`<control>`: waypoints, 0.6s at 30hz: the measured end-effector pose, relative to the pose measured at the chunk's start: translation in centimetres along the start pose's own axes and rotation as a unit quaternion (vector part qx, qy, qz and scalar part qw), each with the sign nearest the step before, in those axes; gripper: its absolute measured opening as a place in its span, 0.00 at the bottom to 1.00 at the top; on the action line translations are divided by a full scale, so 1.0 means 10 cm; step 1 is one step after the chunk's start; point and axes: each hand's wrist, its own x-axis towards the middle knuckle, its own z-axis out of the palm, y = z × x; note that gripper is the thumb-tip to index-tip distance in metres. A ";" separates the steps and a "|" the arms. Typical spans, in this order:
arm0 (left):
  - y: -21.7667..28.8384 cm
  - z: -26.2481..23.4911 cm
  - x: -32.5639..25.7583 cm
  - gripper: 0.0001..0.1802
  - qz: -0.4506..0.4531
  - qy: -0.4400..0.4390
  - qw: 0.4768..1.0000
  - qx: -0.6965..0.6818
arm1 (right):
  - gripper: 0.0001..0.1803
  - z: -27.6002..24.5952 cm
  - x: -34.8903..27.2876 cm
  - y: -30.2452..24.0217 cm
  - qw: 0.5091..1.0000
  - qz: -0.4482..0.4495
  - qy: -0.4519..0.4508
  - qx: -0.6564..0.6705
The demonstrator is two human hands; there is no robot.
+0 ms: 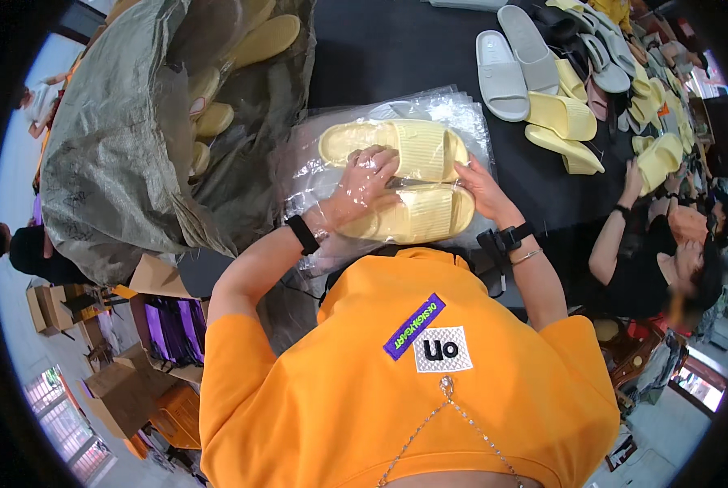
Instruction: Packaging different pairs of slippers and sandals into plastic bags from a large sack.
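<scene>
- While the left hand (362, 183) is inside a clear plastic bag (331, 220), its fingers are spread and lie on the upper yellow slipper (404, 146).
- The right hand (482, 189) is open, and its fingertips touch the near edge of the same slipper, just above the lower yellow slipper (421, 213).
- Both slippers lie side by side, touching, on a stack of clear bags (453, 110) on the black table (396, 49).
- A big grey-green sack (120, 146) at the left holds more yellow slippers (262, 41).
- At the far right of the table, grey slippers (506, 69) and yellow ones (563, 118) lie in rows.
- Another person's hand (632, 175) reaches there.
</scene>
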 end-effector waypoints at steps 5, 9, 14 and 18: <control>-0.03 0.12 -0.11 0.19 -0.062 -0.015 0.996 -0.063 | 0.24 0.07 -0.15 -0.08 0.998 0.028 0.018 -0.058; 0.02 0.10 -0.26 0.18 -0.098 0.015 0.995 -0.018 | 0.25 0.10 -0.21 -0.13 0.983 0.110 0.004 -0.145; 0.12 0.12 -0.23 0.23 -0.111 0.022 0.990 -0.082 | 0.26 0.28 -0.08 0.05 0.990 0.064 0.012 -0.123; 0.05 0.17 -0.46 0.22 -0.244 0.092 0.900 -0.349 | 0.28 0.26 -0.09 -0.04 0.992 0.016 0.064 -0.106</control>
